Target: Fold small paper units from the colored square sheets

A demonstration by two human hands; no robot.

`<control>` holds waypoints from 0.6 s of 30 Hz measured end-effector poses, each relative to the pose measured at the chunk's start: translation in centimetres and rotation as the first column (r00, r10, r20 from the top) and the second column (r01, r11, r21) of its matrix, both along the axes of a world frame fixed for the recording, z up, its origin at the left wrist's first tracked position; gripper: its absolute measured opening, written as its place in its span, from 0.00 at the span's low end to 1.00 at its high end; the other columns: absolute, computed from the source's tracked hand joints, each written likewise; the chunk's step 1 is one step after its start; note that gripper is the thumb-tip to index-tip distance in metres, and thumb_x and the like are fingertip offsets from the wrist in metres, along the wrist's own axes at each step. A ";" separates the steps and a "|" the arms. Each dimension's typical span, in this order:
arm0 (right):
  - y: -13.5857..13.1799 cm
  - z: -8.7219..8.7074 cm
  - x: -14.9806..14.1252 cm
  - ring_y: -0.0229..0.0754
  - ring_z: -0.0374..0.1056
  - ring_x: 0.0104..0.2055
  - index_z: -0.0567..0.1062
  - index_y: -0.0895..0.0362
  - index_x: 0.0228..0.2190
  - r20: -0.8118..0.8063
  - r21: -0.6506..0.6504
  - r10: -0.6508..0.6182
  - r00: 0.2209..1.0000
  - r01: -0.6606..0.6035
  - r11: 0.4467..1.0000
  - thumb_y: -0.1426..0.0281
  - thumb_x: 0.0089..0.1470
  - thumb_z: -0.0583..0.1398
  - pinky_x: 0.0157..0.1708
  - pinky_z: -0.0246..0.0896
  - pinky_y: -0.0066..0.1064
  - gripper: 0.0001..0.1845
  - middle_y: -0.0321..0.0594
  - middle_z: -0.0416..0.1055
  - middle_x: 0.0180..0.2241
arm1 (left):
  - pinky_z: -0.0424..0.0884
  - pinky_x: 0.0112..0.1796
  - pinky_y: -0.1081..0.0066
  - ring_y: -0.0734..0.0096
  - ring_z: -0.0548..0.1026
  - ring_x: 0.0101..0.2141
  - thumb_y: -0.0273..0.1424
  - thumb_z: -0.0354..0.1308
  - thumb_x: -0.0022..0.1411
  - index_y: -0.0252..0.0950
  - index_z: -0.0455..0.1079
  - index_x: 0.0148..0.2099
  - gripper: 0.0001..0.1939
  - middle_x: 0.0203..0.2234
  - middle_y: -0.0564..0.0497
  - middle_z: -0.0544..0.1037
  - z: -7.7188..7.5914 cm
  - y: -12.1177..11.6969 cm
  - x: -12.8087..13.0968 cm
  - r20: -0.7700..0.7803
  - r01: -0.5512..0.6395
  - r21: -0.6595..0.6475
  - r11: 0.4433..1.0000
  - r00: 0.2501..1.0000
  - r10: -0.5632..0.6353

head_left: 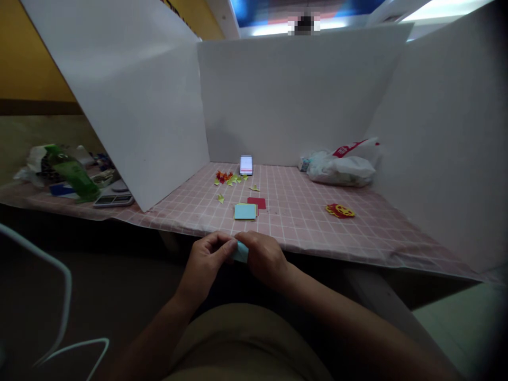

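Just off the table's front edge, my left hand (210, 260) and my right hand (264, 258) meet around a small light-blue sheet of paper (240, 253). The left thumb and forefinger pinch its left side, while the right fingers are closed on the other side. Much of the sheet is hidden behind my fingers, so how it is folded does not show. Straight ahead on the table lies a stack of coloured paper (245, 212) with light blue on top. A red paper piece (257, 202) rests behind it.
Small yellow folded papers (230, 182) and orange-red ones (224, 176) lie near a lit phone (246, 164). Red and yellow cut-out shapes (340, 211) are at right, a white plastic bag (341, 168) behind. White panels (301, 100) enclose the table. A scale (114, 199) and green bottle (73, 174) stand left.
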State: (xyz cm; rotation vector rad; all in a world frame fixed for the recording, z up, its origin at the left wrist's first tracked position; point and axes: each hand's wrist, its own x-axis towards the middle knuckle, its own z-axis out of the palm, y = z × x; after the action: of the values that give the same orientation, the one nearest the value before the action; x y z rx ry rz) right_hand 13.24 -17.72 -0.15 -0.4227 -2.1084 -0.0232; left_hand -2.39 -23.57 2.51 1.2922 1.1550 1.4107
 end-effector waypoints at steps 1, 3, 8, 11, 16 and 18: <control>0.0 0.0 0.0 0.40 0.70 0.29 0.70 0.56 0.44 -0.011 -0.003 0.012 1.000 -0.012 1.000 0.75 0.62 0.49 0.30 0.62 0.31 0.13 0.39 0.73 0.28 | 0.68 0.31 0.73 0.72 0.70 0.28 0.37 0.63 0.57 0.34 0.74 0.31 0.10 0.26 0.52 0.75 0.0 0.0 0.0 0.004 0.004 -0.008 1.000 1.000 -0.004; 0.1 0.0 0.0 0.41 0.70 0.30 0.70 0.56 0.44 -0.005 -0.006 0.011 1.000 -0.011 1.000 0.75 0.62 0.50 0.30 0.63 0.31 0.13 0.39 0.74 0.28 | 0.68 0.31 0.73 0.72 0.70 0.28 0.36 0.63 0.57 0.34 0.74 0.31 0.10 0.25 0.52 0.75 0.0 0.0 0.0 0.005 0.008 -0.016 1.000 1.000 -0.008; 0.2 -0.6 0.0 0.40 0.69 0.29 0.71 0.56 0.44 0.064 -0.022 -0.057 0.996 0.059 0.998 0.76 0.61 0.50 0.29 0.62 0.30 0.13 0.38 0.73 0.27 | 0.65 0.31 0.73 0.74 0.68 0.26 0.36 0.63 0.57 0.34 0.73 0.29 0.10 0.23 0.53 0.72 0.1 0.1 -0.2 0.009 0.006 -0.011 1.000 1.000 -0.006; 0.4 -0.8 0.0 0.41 0.70 0.28 0.70 0.56 0.46 0.062 -0.009 -0.050 0.997 0.051 0.999 0.78 0.60 0.51 0.29 0.62 0.31 0.16 0.38 0.73 0.27 | 0.64 0.30 0.73 0.74 0.66 0.26 0.35 0.63 0.57 0.34 0.72 0.28 0.10 0.23 0.54 0.71 0.1 0.1 -0.5 -0.006 0.016 -0.003 1.000 1.000 -0.016; 0.6 -0.5 -0.2 0.41 0.74 0.36 0.68 0.55 0.47 -0.013 -0.034 0.025 1.000 -0.026 0.999 0.81 0.57 0.52 0.35 0.67 0.31 0.18 0.41 0.77 0.36 | 0.62 0.29 0.74 0.75 0.65 0.26 0.36 0.63 0.57 0.34 0.73 0.29 0.11 0.23 0.54 0.71 -0.1 0.4 -0.8 -0.011 0.013 -0.036 0.999 1.000 -0.014; 0.5 -0.3 -0.3 0.40 0.75 0.36 0.68 0.55 0.46 -0.042 -0.070 0.036 0.998 -0.039 0.997 0.82 0.56 0.53 0.35 0.68 0.29 0.18 0.40 0.77 0.37 | 0.62 0.29 0.74 0.75 0.65 0.25 0.37 0.63 0.57 0.34 0.73 0.29 0.11 0.22 0.54 0.71 -0.3 0.6 -0.8 0.003 0.006 -0.060 0.998 1.000 -0.005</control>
State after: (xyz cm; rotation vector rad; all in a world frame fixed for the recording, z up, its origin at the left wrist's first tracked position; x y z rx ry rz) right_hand 12.91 -17.22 -0.49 -0.4224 -2.0807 0.0817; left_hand -3.18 -23.01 2.21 1.2499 1.1820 1.3636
